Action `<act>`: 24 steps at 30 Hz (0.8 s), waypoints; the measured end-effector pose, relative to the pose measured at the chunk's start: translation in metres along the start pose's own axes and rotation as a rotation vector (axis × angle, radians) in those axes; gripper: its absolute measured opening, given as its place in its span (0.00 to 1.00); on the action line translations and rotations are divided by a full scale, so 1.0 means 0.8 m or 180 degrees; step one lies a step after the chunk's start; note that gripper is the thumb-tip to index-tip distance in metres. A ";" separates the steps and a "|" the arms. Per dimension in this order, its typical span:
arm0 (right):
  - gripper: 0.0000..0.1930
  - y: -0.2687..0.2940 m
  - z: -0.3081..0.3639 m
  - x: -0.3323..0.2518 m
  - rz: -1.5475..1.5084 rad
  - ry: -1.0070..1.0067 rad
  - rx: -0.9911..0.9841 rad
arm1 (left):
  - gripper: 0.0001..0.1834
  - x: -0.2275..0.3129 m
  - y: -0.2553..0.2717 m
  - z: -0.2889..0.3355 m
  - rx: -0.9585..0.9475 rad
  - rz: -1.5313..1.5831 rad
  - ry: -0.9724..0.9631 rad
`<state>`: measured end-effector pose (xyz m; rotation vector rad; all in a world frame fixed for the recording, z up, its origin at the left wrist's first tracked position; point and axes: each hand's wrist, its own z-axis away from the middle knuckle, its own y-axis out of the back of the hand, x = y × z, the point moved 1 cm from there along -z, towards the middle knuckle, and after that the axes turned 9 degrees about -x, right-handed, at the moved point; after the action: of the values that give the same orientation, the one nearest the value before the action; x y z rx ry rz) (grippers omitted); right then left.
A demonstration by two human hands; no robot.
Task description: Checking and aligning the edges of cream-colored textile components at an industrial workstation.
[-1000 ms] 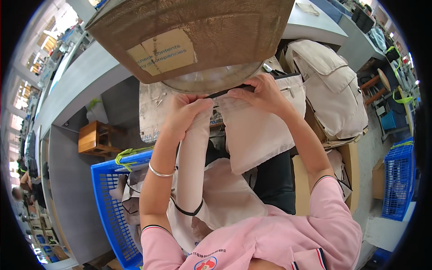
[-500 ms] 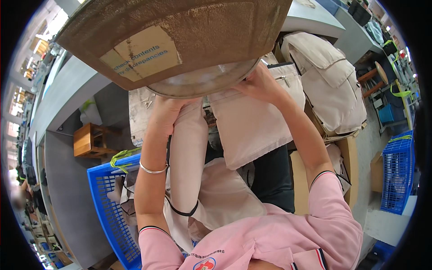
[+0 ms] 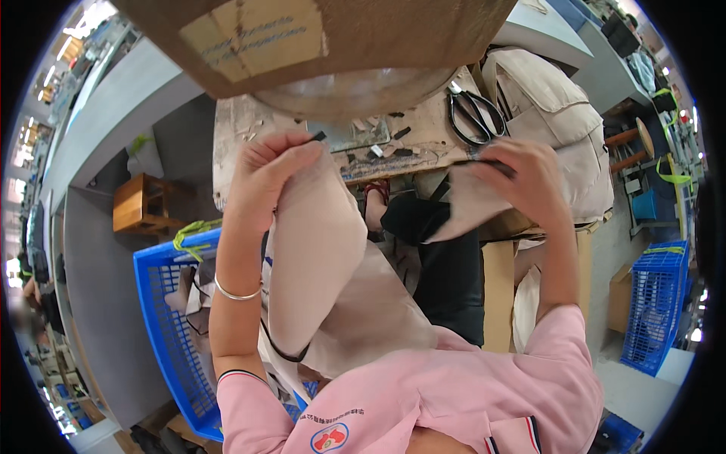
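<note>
My left hand [image 3: 268, 170] is closed on the top corner of a beige fabric piece [image 3: 314, 257], which hangs down toward my lap; a short black strip sticks out at the fingertips. Over to the right, my right hand [image 3: 525, 174] grips a second beige fabric piece [image 3: 469, 200] by its dark edge, above the front of the worktable, slightly blurred. More beige fabric [image 3: 378, 303] lies across my lap. Black-handled scissors [image 3: 474, 117] rest on the worn worktable [image 3: 234, 144], just beyond my right hand. Small dark and light scraps lie around a metal plate [image 3: 352, 136] there.
A brown cardboard piece [image 3: 408, 38] with a round, clear-looking part under it overhangs the table. Stacked beige fabric bags [image 3: 560, 144] stand at right above an open carton [image 3: 497, 295]. Left are a blue basket [image 3: 162, 303] holding fabric and a wooden stool [image 3: 142, 208].
My hands have come back from under the cardboard and moved apart. The right one has carried its fabric piece to the right, uncovering the scissors and scraps.
</note>
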<state>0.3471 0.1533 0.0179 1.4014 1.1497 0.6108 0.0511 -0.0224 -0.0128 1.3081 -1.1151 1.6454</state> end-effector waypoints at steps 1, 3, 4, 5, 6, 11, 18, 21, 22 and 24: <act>0.11 0.008 0.026 0.002 -0.0030 -0.0354 -0.0071 | 0.06 -0.006 -0.004 0.011 -0.0052 0.0107 0.0024; 0.11 0.019 0.078 0.023 -0.0126 -0.1076 -0.0170 | 0.06 -0.019 -0.009 0.031 -0.0064 0.0237 0.0052; 0.12 0.029 0.112 0.043 -0.0162 -0.1493 -0.0176 | 0.07 -0.025 -0.016 0.037 -0.0187 0.0362 0.0071; 0.11 0.036 0.148 0.075 0.0142 -0.1836 -0.0338 | 0.07 -0.033 -0.020 0.046 -0.0153 0.0372 0.0089; 0.11 0.041 0.184 0.105 0.0453 -0.2200 -0.0495 | 0.07 -0.036 -0.030 0.056 -0.0175 0.0375 0.0090; 0.15 0.003 0.278 0.126 0.1207 -0.2169 -0.0126 | 0.06 -0.046 -0.065 0.101 -0.0319 0.0519 -0.0156; 0.21 -0.100 0.130 -0.113 -0.3532 0.0008 -0.0734 | 0.05 -0.065 -0.119 0.128 -0.0223 -0.1096 -0.0820; 0.15 -0.141 0.120 -0.144 -0.4552 -0.0496 -0.1401 | 0.08 -0.057 -0.141 0.157 -0.0257 -0.1585 -0.1125; 0.15 -0.137 0.118 -0.145 -0.4557 -0.0509 -0.1423 | 0.09 -0.042 -0.140 0.168 -0.0101 -0.1814 -0.1457; 0.11 -0.115 0.110 -0.138 -0.4224 -0.0708 -0.0749 | 0.13 0.010 -0.122 0.207 -0.0112 -0.1647 -0.1960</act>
<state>0.3556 0.0037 -0.0588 0.2813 1.4584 -0.3514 0.1941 -0.1439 0.0295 1.9516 -1.0056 0.8586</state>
